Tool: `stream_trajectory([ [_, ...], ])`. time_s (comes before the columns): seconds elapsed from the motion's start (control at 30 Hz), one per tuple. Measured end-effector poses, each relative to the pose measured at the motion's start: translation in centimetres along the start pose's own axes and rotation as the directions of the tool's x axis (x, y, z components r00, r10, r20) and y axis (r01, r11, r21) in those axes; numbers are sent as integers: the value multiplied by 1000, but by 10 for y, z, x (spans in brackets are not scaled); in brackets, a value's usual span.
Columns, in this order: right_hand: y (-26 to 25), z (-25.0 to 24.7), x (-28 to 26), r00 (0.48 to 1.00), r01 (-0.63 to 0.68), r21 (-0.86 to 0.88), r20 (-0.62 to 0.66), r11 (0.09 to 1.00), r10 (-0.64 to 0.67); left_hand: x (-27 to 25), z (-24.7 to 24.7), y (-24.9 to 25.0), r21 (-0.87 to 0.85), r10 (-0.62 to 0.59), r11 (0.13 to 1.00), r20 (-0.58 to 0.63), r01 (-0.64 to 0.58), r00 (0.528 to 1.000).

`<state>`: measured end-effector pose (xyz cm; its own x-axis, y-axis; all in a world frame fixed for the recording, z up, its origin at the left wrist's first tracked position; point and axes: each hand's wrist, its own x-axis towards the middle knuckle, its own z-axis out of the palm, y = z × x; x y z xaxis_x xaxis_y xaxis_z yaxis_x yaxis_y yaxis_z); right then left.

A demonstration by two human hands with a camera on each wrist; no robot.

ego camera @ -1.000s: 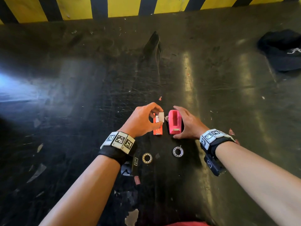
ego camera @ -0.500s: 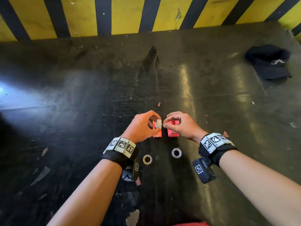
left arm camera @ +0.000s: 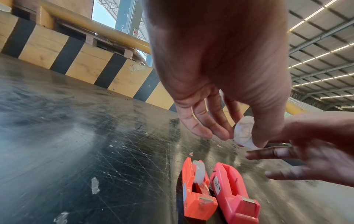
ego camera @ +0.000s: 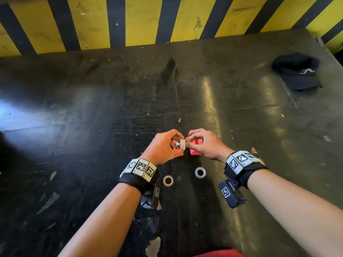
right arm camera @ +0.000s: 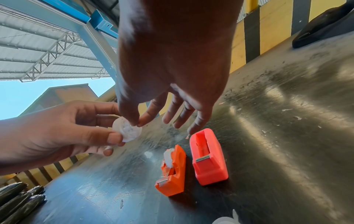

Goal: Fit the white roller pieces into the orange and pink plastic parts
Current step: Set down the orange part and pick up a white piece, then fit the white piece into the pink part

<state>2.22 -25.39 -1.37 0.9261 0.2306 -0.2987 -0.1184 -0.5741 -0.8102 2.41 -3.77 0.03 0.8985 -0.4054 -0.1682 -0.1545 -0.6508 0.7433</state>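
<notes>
A white roller (ego camera: 182, 143) is held in the air between both hands, above the two plastic parts. My left hand (ego camera: 177, 141) pinches it by its flat faces, thumb on the near side. My right hand (ego camera: 189, 142) pinches its rim (right arm camera: 127, 131) with thumb and forefinger, the other fingers spread. Below, the orange part (left arm camera: 197, 194) and the pink part (left arm camera: 235, 195) lie side by side on the dark table (ego camera: 92, 127). The orange part holds a second white roller (left arm camera: 199, 171) in its slot. The pink part's slot (right arm camera: 203, 147) has nothing in it.
Two metal bearing rings (ego camera: 168, 180) (ego camera: 200, 172) lie just in front of my wrists. A black cap (ego camera: 297, 71) sits at the far right. A yellow and black striped barrier (ego camera: 167, 21) closes the table's far edge. Dark rod-like objects (right arm camera: 19, 197) lie off to the left.
My right hand has let go of the pink part and moved left to the roller held by my left hand. The roller now sits slightly higher between both hands.
</notes>
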Motion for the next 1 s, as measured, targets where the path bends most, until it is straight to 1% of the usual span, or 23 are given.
stream_trajectory([
  [0.1,4,-8,-4,1000,-8,-64,1,998,8,-1,2,-3,41,-34,999,6,34,999],
  [0.17,10,-17,-8,999,-36,-115,-4,993,36,-4,10,-7,106,-76,992,28,73,997],
  [0.3,23,-30,-15,996,-92,-113,-8,989,91,-17,47,-11,261,-174,957,181,123,968],
  [0.37,27,-32,-17,994,-111,-101,-4,989,111,-24,68,-12,344,-218,930,227,131,949],
  [0.43,29,-32,-19,992,-122,-96,5,988,123,-28,85,-14,411,-262,900,245,144,934],
  [0.5,32,-32,-21,992,-123,-85,10,989,125,-30,96,-16,457,-293,875,243,157,925],
  [0.57,35,-30,-22,993,-120,-70,10,990,121,-29,103,-16,503,-292,851,214,152,932],
  [0.67,40,-28,-24,992,-122,-60,7,991,123,-21,110,-8,539,-237,834,158,117,959],
  [0.73,43,-28,-27,992,-128,-45,11,991,128,-12,117,0,558,-217,824,153,97,964],
  [0.83,44,-31,-32,990,-141,-33,24,989,142,-4,130,12,598,-297,786,149,153,943],
  [0.9,45,-34,-35,989,-149,-23,18,989,149,-3,137,16,617,-322,768,142,170,936],
  [0.93,46,-36,-37,988,-152,-19,15,988,152,-3,140,16,606,-312,776,132,172,941],
  [1.0,49,-40,-39,988,-155,-21,17,988,155,-4,140,16,526,-285,831,122,182,951],
])
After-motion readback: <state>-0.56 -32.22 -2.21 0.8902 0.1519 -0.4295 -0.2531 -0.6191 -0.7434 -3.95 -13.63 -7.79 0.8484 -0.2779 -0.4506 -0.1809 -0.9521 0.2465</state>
